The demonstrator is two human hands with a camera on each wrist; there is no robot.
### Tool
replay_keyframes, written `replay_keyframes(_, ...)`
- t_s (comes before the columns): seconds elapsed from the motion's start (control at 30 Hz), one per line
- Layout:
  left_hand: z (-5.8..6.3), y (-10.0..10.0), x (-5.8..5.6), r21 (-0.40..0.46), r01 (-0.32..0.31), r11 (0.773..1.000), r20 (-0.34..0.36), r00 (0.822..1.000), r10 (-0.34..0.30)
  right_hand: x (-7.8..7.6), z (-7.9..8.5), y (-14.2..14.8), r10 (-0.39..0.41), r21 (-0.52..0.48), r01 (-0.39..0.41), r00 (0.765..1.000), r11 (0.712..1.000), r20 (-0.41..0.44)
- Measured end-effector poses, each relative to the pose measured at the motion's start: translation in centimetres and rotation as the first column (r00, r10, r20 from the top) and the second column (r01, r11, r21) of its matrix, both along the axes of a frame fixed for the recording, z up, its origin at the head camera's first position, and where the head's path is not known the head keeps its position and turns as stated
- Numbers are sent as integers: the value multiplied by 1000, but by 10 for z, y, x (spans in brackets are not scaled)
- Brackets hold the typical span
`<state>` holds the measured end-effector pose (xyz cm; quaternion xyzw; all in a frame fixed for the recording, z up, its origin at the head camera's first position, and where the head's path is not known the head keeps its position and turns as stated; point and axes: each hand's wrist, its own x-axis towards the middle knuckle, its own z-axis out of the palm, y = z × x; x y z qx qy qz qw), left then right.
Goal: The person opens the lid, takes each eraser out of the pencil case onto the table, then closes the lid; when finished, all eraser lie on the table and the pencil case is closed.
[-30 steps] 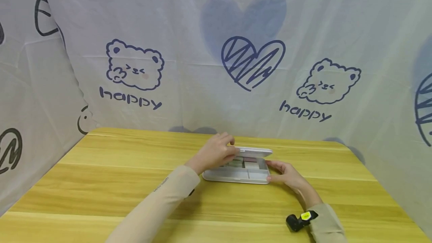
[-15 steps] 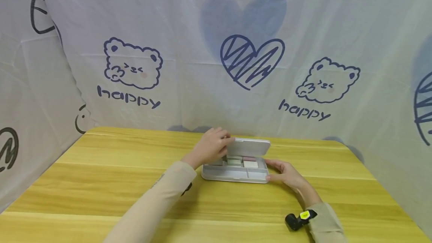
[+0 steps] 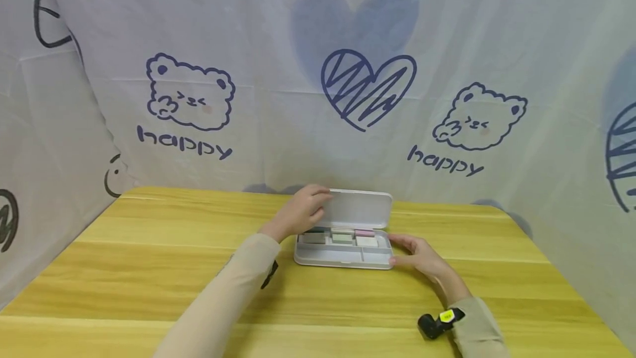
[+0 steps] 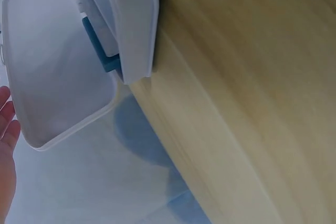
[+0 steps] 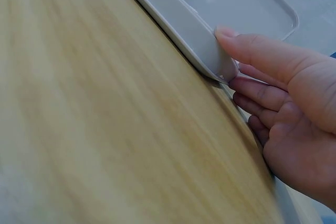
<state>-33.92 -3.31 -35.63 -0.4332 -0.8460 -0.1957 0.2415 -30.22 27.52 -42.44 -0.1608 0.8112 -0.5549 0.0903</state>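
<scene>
A flat white plastic case [image 3: 328, 256] lies on the table with its hinged lid [image 3: 360, 209] raised at the back. In its rear compartment sit several small rectangular blocks, among them a green one [image 3: 342, 238], a white one [image 3: 366, 242], a pink one [image 3: 365, 233] and a grey one [image 3: 314, 238]. My left hand [image 3: 300, 211] touches the lid's left edge with its fingertips; in the left wrist view the fingers [image 4: 9, 129] lie loosely against that edge. At the case's right end, my right hand [image 3: 422, 256] holds the corner, the thumb [image 5: 236, 38] on the rim and fingers against the side.
The wooden table [image 3: 149, 269] runs back to a hanging cloth [image 3: 278, 142] printed with hearts and bears, close behind the raised lid. A dark teal L-shaped piece [image 4: 100, 48] shows at the case's left end. Front compartments are split by a divider.
The lid has swung up and back from low over the case to nearly upright, my left hand rising with it. More blocks are exposed. My right hand stays at the corner.
</scene>
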Motion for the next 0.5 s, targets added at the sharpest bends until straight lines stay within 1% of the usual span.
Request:
replay_keyframes(0.1,-2,0,-1,-4,-36,999,48,998,36,0,0,-1,-4,2,4,1000,1000,8)
replay_keyframes(0.2,-2,0,-2,-18,-68,997,71,995,70,0,0,-1,-9,-1,9,1000,1000,19)
replay_keyframes(0.33,-3,1,-5,-42,-117,992,68,991,119,-1,2,-1,-17,-2,17,1000,1000,17)
replay_keyframes(0.5,-5,3,-9,-52,-155,987,72,985,158,-1,5,-1,-42,24,43,999,999,-35)
